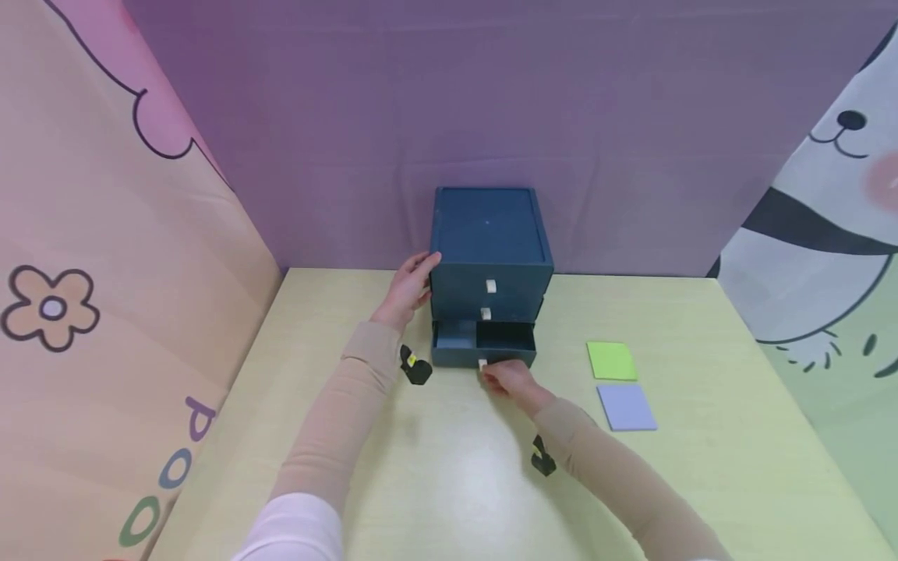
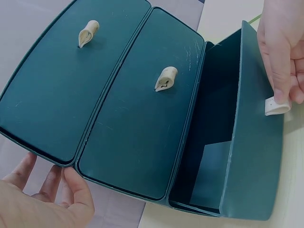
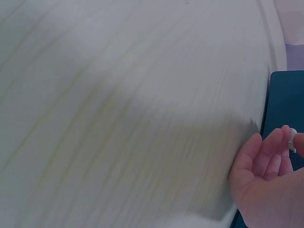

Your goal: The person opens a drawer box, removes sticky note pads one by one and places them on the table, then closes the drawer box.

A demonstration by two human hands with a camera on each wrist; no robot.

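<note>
A dark blue-green drawer cabinet (image 1: 491, 226) with three stacked drawers stands at the back of the table. Its bottom drawer (image 1: 452, 358) is pulled partly out, while the two above sit closed. In the left wrist view a flat, lighter panel (image 2: 210, 173) shows inside that drawer. My right hand (image 1: 512, 378) pinches the white pull tab (image 2: 275, 106) on the bottom drawer's front between thumb and finger. At the cabinet's left side, my left hand (image 1: 405, 290) rests its fingertips against the edge near the upper drawer.
To the right of the cabinet lie a green sticky-note pad (image 1: 612, 361) and a lavender one (image 1: 627, 407). A purple cloth backdrop (image 1: 337, 140) hangs right behind the cabinet. Printed cloths border the pale wooden table (image 1: 435, 483) on both sides.
</note>
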